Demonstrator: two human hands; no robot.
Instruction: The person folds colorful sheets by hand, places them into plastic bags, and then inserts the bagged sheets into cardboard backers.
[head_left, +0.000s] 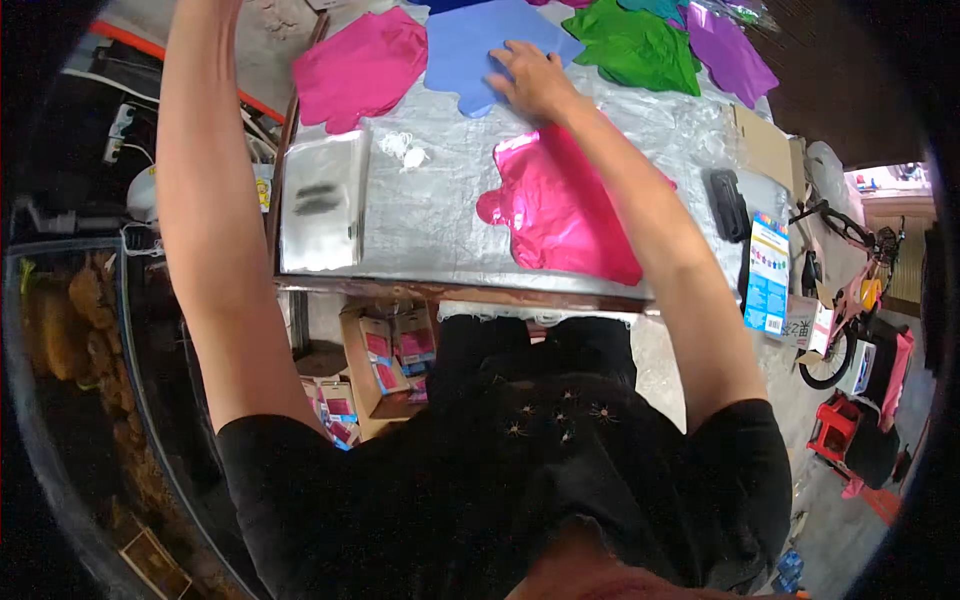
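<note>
My right hand rests over the right part of a light blue flat foil balloon, fingers spread and nothing gripped. My left forearm reaches up past the top left edge, so the left hand itself is out of sight. A glossy hot pink foil balloon lies crumpled near the front edge, partly under my right forearm. To the left of the blue one is a duller pink foil balloon. Green and purple foil balloons lie flat on the right.
The table has a silvery cover. On it are a stack of clear plastic bags, a small bundle of white string and a black case. A blue printed package stands at the right edge. Below is an open carton of packets.
</note>
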